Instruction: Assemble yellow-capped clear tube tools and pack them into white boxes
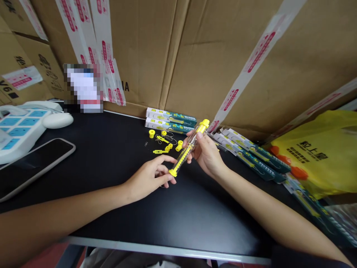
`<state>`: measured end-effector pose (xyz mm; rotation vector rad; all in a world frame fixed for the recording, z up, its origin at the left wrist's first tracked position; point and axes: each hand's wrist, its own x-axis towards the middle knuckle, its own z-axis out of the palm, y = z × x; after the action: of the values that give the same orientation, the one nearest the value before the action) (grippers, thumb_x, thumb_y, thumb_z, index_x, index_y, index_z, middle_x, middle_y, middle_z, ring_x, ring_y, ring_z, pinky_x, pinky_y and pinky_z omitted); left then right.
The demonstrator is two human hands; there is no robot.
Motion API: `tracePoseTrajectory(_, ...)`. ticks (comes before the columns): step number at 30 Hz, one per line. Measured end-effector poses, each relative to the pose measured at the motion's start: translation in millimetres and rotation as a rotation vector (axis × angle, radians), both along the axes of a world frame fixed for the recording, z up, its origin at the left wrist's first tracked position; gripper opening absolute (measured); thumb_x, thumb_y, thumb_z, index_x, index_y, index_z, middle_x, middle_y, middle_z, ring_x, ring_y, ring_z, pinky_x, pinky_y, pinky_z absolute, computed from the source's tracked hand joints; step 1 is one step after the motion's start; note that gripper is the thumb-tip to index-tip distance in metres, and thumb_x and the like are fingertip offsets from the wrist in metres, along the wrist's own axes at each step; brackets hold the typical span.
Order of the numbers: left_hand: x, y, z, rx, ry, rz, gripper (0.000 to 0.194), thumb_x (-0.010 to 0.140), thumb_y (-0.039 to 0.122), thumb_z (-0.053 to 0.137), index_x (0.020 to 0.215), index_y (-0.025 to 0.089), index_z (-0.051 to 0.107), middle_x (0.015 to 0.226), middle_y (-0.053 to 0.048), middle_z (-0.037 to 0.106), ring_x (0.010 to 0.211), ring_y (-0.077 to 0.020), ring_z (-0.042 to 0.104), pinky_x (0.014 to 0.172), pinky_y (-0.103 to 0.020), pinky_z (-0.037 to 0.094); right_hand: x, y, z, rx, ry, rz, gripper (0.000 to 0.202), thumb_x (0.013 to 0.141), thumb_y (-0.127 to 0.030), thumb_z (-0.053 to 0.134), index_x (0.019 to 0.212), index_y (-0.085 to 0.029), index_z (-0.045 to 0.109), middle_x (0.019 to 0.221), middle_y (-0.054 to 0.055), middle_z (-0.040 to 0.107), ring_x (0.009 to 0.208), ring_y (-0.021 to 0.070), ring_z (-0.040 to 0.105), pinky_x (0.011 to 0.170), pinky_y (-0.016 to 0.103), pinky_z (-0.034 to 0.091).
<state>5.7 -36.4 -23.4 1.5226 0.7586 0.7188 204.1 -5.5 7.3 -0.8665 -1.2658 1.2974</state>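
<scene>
A clear-tubed spring scale with yellow end caps and a yellow strip inside slants up to the right above the black table. My right hand grips its upper part, thumb in front and fingers behind. At the lower cap, my left hand pinches the end between curled fingers and thumb. Just behind the tube lie small yellow parts: a spool-shaped cap, a second cap, a cap by the tube and a slim piece with a hook end. Thin wire loops and tiny springs lie among them.
Printed scale boxes stack at the back, with more boxes along the right. A yellow plastic bag sits at far right. On the left are a phone and a white power strip. Taped cardboard walls the back.
</scene>
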Motion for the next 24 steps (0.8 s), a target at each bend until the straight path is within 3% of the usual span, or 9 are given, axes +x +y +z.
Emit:
tracePoseTrajectory(10,0,-3,3.3,0.047,-0.029,0.093,0.044,0.085,0.023,0.058,0.127,0.021,0.043,0.081,-0.002,0.071,0.062,-0.0117,0.06,0.068,-0.027,0.049,2,-1,1.9,0.037,-0.01,-0.022,0.034,0.081,-0.052,0.062,0.092,-0.022,0.05,0.077,-0.001,0.067,0.049,0.01,0.061,0.039,0.021,0.049)
tracePoseTrajectory(19,-5,-9,0.4,0.188,0.098,0.119,0.057,0.086,0.021,0.057,0.14,0.025,0.037,0.083,0.001,0.074,0.066,-0.0128,0.064,0.077,-0.028,0.05,-3,-8,-10.4,0.089,0.001,-0.041,0.028,0.086,-0.048,0.057,0.094,-0.023,0.05,0.078,-0.002,0.068,0.046,0.0085,0.06,0.042,0.022,0.052)
tracePoseTrajectory(24,-6,0,2.2,0.261,0.058,0.111,0.055,0.086,0.019,0.057,0.137,0.024,0.038,0.085,0.001,0.073,0.072,-0.0129,0.065,0.076,-0.026,0.05,0,-8,-0.9,0.118,0.03,-0.03,0.028,0.086,-0.048,0.058,0.095,-0.023,0.049,0.077,-0.003,0.068,0.048,0.0099,0.061,0.044,0.024,0.054)
